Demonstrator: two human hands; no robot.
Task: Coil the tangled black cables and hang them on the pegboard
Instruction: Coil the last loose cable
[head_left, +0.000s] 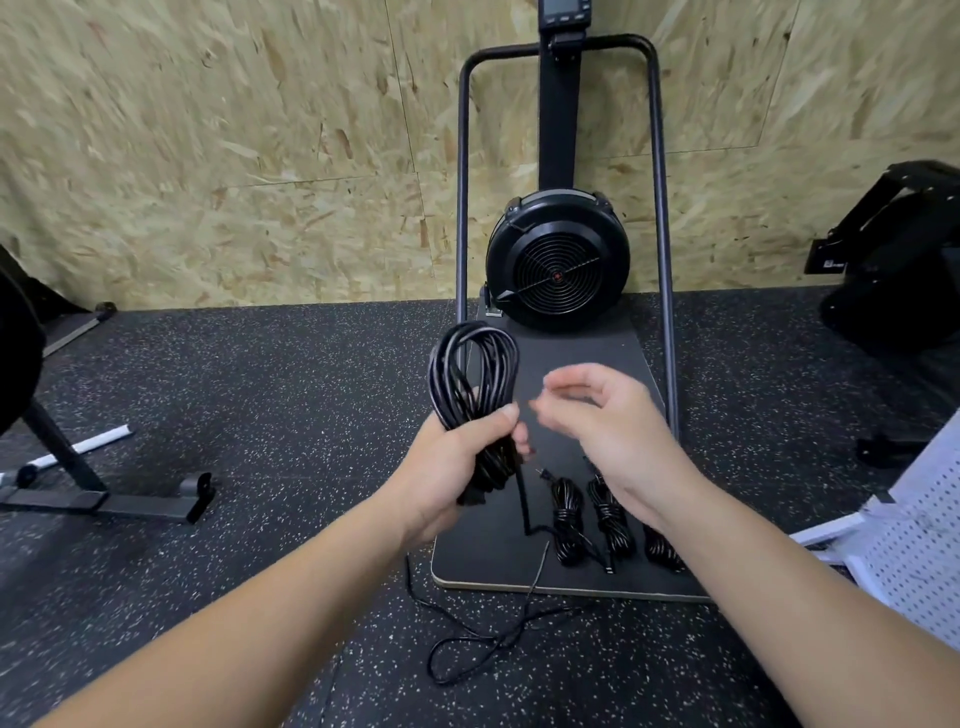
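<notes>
Over the black platform (582, 364) of the fan machine (558, 260), the left hand (457, 462) clenches a half-wound cable coil (475, 395); the right hand (602, 415) hovers released, blurred. Winding is underway; next, I judge, gather the loose tail (488, 639) trailing at six o'clock. Three finished bundles (608, 514) lie at five o'clock, the white pegboard (914, 540) at four.
</notes>
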